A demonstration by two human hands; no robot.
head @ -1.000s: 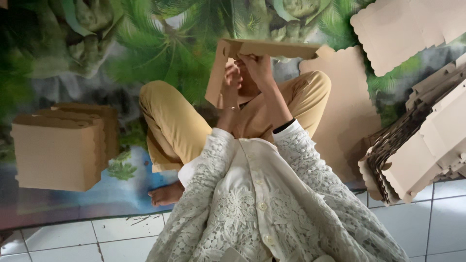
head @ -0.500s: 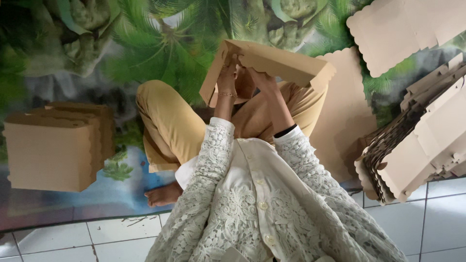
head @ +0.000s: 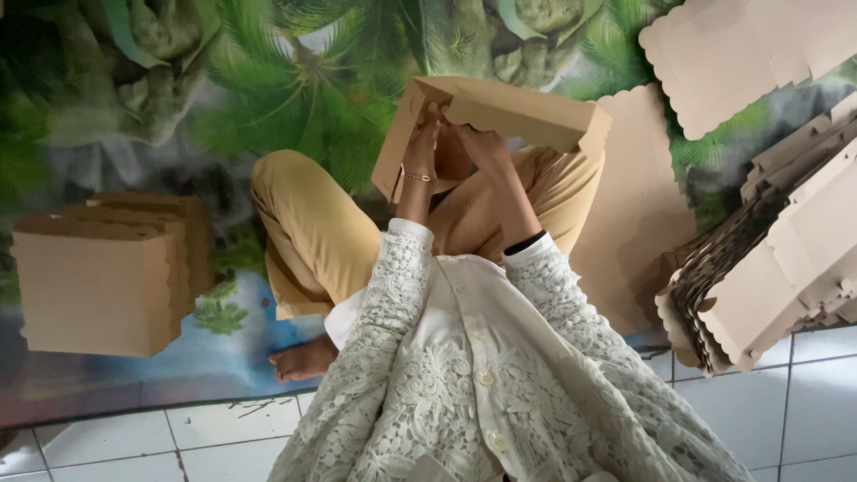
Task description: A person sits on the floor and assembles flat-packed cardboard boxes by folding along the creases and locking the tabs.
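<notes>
Head cam, looking down at the lap: both hands are gripping a half-folded brown cardboard box, matte corrugated stuff with a scalloped flap edge, held over the crossed legs in mustard trousers. The left hand is pinching the box's side panel, and the right hand is probably curling its fingers around an inner flap, partly hidden. Folded boxes are stacking up left, and flat wavy-edged blanks are piling up right, on the leafy printed mat.

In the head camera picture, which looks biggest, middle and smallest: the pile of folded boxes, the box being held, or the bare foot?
1. Pile of folded boxes
2. Box being held, though it looks close in size to the pile, so this is unsure
3. Bare foot, clearly smallest
</notes>
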